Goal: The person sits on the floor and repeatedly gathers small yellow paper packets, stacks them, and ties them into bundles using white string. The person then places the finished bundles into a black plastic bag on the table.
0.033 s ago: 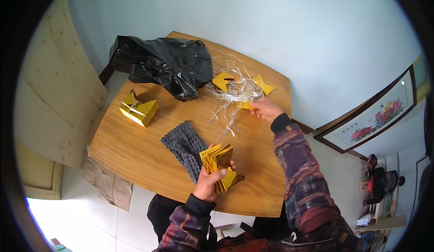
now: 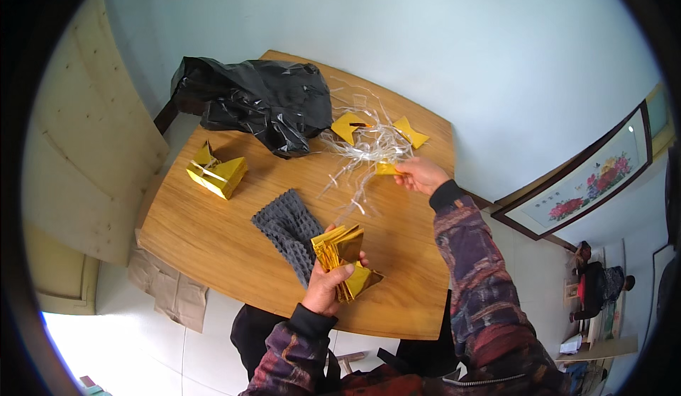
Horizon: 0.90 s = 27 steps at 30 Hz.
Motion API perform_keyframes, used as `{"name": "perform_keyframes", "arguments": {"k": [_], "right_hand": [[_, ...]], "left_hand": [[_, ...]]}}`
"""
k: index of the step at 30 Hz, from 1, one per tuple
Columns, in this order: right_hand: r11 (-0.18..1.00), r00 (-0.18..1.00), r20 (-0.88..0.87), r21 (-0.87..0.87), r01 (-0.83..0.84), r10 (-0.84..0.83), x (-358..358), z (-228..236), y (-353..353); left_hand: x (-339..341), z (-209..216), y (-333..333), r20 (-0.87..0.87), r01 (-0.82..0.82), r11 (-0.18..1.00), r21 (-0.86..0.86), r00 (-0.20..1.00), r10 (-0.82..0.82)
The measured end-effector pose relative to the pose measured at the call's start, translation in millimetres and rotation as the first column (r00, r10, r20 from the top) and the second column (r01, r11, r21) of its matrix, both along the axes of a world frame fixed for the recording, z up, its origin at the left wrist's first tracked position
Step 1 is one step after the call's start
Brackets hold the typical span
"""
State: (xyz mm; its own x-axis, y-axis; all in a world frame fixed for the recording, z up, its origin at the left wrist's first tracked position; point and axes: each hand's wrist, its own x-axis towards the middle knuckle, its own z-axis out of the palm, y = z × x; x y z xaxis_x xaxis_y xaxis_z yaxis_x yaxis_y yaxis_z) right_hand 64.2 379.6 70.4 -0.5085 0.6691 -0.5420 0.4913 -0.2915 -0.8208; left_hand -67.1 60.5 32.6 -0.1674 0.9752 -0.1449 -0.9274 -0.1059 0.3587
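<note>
My left hand (image 2: 325,289) is wrapped round a stack of folded gold foil papers (image 2: 336,247), above the table's near edge. At the far right, my right hand (image 2: 423,176) pinches the end of a small gold foil piece (image 2: 387,169). That piece lies against a tangle of clear plastic strings (image 2: 379,143). Two more folded gold foil pieces, one left (image 2: 345,128) and one right (image 2: 411,133), rest among the strings. A bundle of gold foil papers (image 2: 217,176), tied with a pale band, sits at the table's left.
A grey textured cloth (image 2: 285,233) lies beside my left hand. The black plastic bag (image 2: 262,101) covers the far left of the wooden table (image 2: 234,254). Brown paper (image 2: 170,289) is on the floor. A framed flower picture (image 2: 582,176) leans at right; another person (image 2: 603,284) is beyond.
My right hand has shifted slightly right and nearer me, with the gold foil piece still pinched. My left hand and its stack look almost unchanged.
</note>
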Motion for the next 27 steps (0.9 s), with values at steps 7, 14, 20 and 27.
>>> {"name": "perform_keyframes", "arguments": {"k": [7, 14, 20, 27], "right_hand": [[0.986, 1.0, 0.027, -0.165, 0.008, -0.004, 116.9, 27.6, -90.0], [0.991, 0.879, -0.465, -0.033, -0.133, 0.103, 99.2, 35.7, -191.5], [0.987, 0.952, -0.272, -0.043, -0.157, 0.139, 32.9, 34.6, -220.6], [0.958, 0.94, -0.19, 0.115, -0.264, 0.282, 24.9, 27.6, -217.2]], "left_hand": [[1.3, -0.9, -0.9, -0.074, -0.006, 1.0, 0.029, 0.997, 0.008], [2.5, -2.9, -0.6, -0.029, 0.034, 0.999, 0.033, 0.999, -0.033], [3.7, -5.2, 1.2, -0.039, -0.02, 0.999, 0.043, 0.999, 0.021], [7.9, 0.1, 2.2, -0.241, -0.185, 0.977, 0.102, 0.949, 0.205]]}}
